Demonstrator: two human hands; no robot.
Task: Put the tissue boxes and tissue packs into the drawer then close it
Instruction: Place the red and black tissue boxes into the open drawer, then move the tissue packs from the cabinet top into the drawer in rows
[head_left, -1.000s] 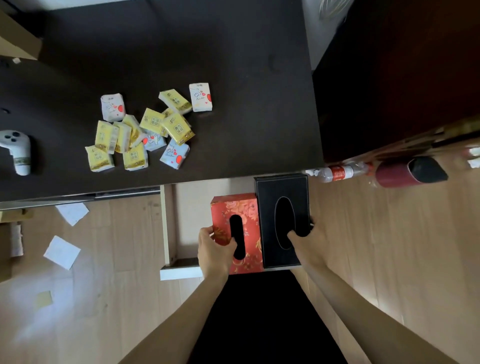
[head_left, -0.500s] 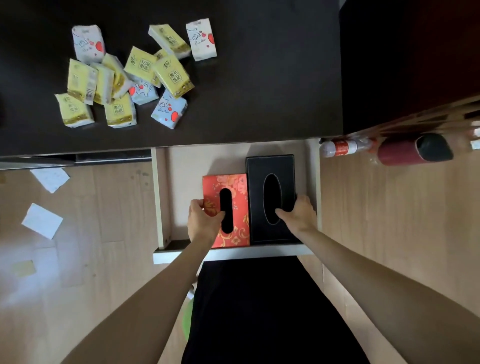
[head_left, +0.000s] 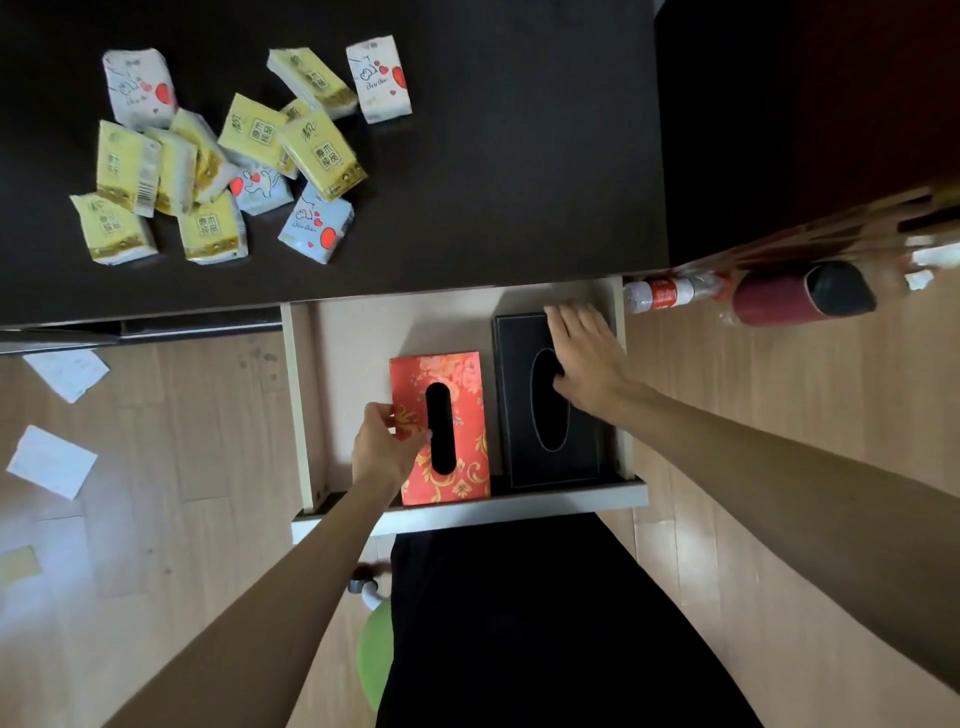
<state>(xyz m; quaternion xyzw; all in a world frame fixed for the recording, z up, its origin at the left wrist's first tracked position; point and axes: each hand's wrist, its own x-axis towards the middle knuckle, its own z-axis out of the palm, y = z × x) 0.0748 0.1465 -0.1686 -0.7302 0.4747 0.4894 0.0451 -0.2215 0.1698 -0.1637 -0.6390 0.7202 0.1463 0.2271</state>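
The open drawer (head_left: 301, 395) holds two tissue boxes side by side. My left hand (head_left: 382, 449) grips the left edge of the red floral tissue box (head_left: 465, 395), which lies against the drawer's front. To its right lies the black tissue box (head_left: 524, 436). My right hand (head_left: 584, 353) rests above its far end, fingers spread, holding nothing. Several small tissue packs (head_left: 228, 150), yellow and white with red hearts, lie in a loose heap on the dark desk (head_left: 519, 156) at the upper left.
The drawer's left half shows bare bottom. A plastic bottle (head_left: 670, 293) and a dark red case (head_left: 800, 293) lie on the wood floor at the right. Paper scraps (head_left: 52, 460) lie on the floor at the left. A green stool (head_left: 376, 654) stands below the drawer.
My right hand has let go of the black box's side and slid up to its far end with fingers spread. Both boxes now sit low in the drawer. The view has tilted down.
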